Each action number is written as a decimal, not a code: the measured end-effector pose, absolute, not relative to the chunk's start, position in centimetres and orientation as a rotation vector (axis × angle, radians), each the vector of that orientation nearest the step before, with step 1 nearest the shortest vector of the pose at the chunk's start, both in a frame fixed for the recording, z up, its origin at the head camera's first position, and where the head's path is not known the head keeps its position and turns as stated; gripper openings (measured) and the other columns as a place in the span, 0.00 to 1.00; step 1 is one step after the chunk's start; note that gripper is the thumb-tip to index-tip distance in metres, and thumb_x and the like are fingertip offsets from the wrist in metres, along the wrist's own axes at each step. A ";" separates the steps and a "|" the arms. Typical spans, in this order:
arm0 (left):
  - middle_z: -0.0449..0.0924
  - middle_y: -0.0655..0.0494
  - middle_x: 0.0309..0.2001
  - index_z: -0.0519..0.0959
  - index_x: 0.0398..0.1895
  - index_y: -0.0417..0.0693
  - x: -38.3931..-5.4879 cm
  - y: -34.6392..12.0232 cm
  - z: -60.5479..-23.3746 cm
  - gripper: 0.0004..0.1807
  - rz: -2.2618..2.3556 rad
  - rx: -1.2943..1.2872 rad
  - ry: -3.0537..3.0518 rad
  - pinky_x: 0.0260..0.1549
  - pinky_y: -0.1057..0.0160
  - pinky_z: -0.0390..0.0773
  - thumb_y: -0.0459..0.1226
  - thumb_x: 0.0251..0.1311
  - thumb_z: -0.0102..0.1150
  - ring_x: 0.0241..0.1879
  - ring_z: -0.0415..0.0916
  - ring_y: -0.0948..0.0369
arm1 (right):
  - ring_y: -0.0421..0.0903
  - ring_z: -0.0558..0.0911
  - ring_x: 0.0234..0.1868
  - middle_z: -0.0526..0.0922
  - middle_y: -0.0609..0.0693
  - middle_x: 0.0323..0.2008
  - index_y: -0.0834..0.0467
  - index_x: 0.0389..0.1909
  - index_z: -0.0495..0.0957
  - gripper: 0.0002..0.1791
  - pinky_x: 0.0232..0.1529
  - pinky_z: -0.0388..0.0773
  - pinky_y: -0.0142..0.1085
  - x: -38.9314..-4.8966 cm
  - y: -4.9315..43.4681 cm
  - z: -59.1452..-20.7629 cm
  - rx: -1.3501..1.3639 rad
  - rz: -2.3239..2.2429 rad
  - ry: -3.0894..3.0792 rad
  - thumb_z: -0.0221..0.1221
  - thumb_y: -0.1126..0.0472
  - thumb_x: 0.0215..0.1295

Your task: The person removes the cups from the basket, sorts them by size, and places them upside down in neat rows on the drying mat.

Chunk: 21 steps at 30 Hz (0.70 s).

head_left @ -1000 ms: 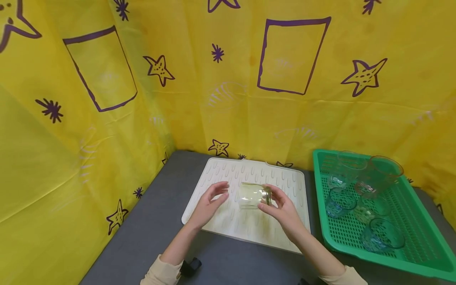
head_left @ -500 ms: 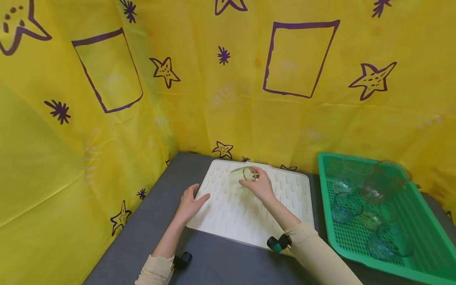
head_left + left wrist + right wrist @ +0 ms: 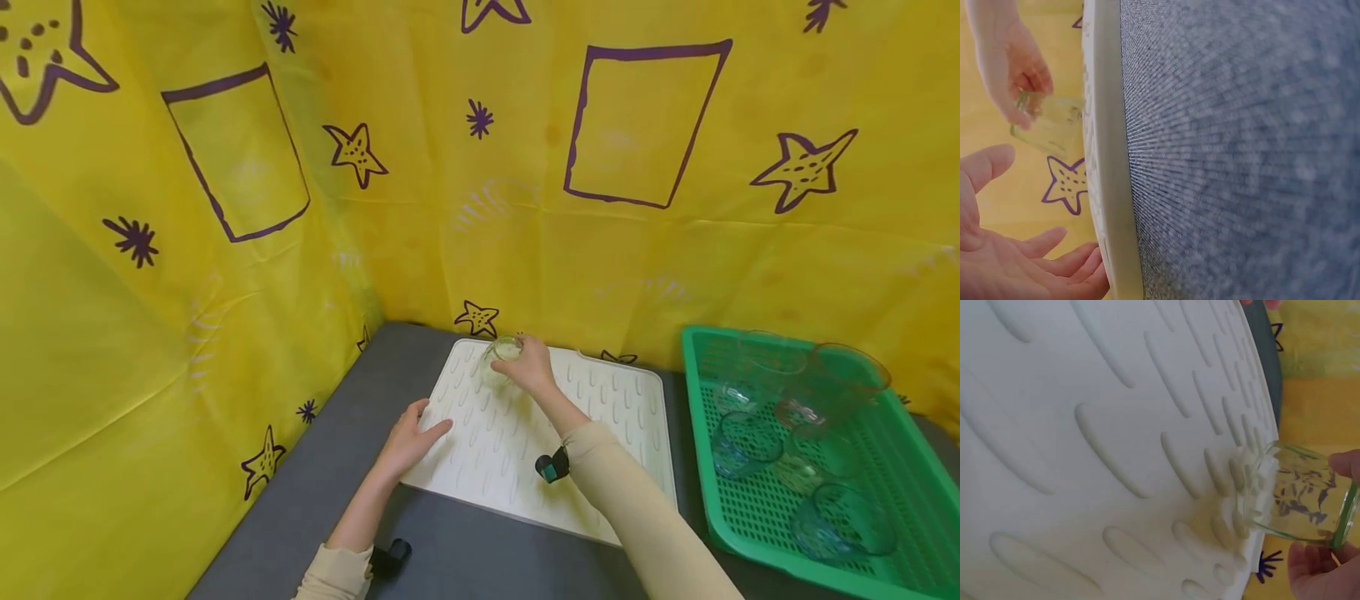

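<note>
Glass (image 3: pixel 1304 495) mouth-down, gripped by R hand (image 3: pixel 531 365); nearer far edge of mat (image 3: pixel 491 454) vs prev; L hand (image 3: pixel 408 440) relaxed

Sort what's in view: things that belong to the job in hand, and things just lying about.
Belongs to the job, it seems:
pale yellow-green glass tumbler, held in the right hand
white rectangular ridged mat beneath it
green perforated plastic basket, probably, with its clear, pinkish and bluish glasses

Just surroundings:
yellow cloth backdrop with purple drawings
dark grey tabletop
</note>
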State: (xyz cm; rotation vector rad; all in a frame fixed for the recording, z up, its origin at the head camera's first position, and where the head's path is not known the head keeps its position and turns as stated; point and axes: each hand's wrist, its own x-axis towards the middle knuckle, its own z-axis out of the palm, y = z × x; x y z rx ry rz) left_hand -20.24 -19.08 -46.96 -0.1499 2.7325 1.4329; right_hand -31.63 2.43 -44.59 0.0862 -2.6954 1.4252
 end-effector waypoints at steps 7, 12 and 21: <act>0.64 0.32 0.65 0.62 0.69 0.33 -20.2 -19.2 -47.0 0.40 1.455 -0.163 2.726 0.61 0.42 0.63 0.48 0.61 0.62 0.66 0.61 0.40 | 0.61 0.70 0.59 0.73 0.67 0.55 0.71 0.60 0.70 0.40 0.60 0.68 0.50 -32.7 1.3 -44.8 0.080 1.386 -2.738 0.72 0.56 0.49; 0.64 0.32 0.66 0.63 0.68 0.33 -20.2 -19.1 -47.0 0.39 1.435 -0.148 2.737 0.61 0.40 0.61 0.47 0.60 0.63 0.66 0.59 0.38 | 0.61 0.70 0.59 0.74 0.66 0.55 0.71 0.60 0.70 0.41 0.60 0.68 0.50 -33.0 1.1 -45.4 0.089 1.363 -2.741 0.73 0.55 0.48; 0.62 0.33 0.67 0.63 0.68 0.35 -20.1 -19.1 -47.1 0.39 1.389 -0.139 2.740 0.62 0.38 0.59 0.48 0.60 0.63 0.68 0.55 0.38 | 0.62 0.66 0.62 0.69 0.68 0.58 0.70 0.62 0.68 0.42 0.63 0.65 0.50 -33.0 0.7 -45.6 0.137 1.342 -2.761 0.73 0.54 0.49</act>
